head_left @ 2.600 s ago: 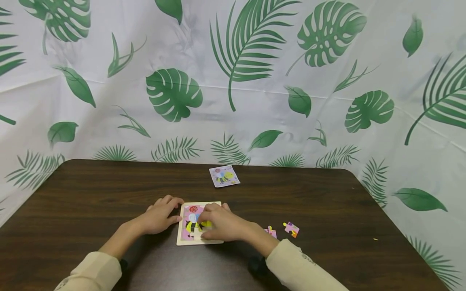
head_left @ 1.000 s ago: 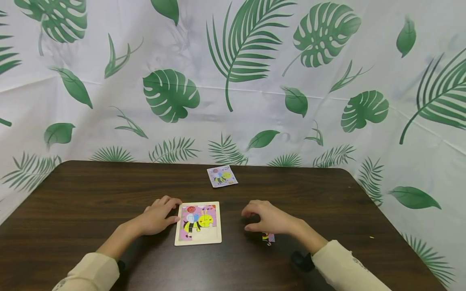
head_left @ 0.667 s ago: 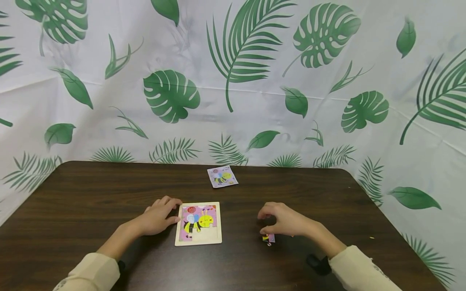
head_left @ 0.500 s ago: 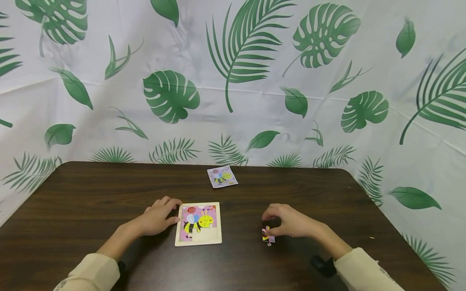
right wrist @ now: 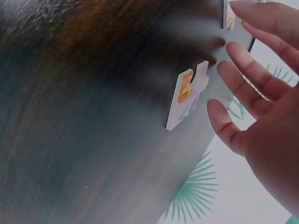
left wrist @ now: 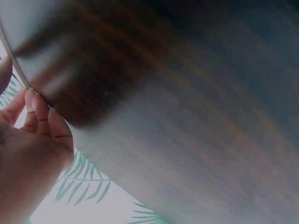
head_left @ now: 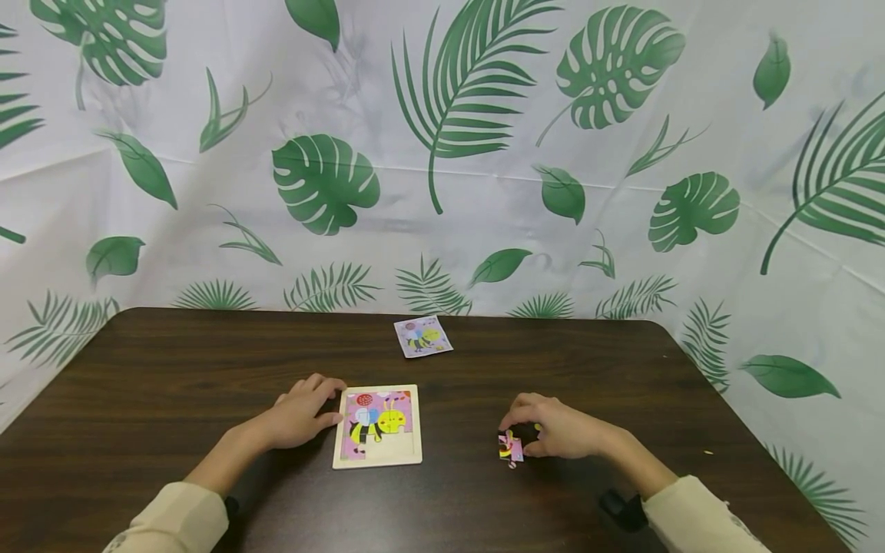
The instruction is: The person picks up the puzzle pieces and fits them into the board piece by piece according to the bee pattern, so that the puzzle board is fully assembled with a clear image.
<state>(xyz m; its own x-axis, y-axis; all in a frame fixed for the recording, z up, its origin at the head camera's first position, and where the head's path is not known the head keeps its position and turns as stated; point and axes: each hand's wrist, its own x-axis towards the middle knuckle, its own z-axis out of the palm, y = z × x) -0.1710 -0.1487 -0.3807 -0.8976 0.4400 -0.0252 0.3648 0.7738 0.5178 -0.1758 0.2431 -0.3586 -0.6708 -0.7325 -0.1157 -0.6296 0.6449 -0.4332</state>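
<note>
A bee jigsaw puzzle in a pale wooden tray lies on the table, with bare wood at its lower right. My left hand rests beside the tray, thumb and fingertips at its left edge. In the left wrist view that hand's fingers look relaxed. To the right, my right hand holds a pink and yellow puzzle piece lying flat, forefinger at its far edge and thumb at its right side. A second puzzle piece, pink and orange, lies under the palm; the head view shows only a yellow bit.
A small picture card of the same bee lies near the far table edge. Behind the dark wooden table hangs a white cloth with green leaves. A tiny yellow scrap lies at the right.
My right hand has left the tray and moved right to the loose pieces. Its thumb has shifted from above the nearer piece to that piece's right side. My left hand stays put.
</note>
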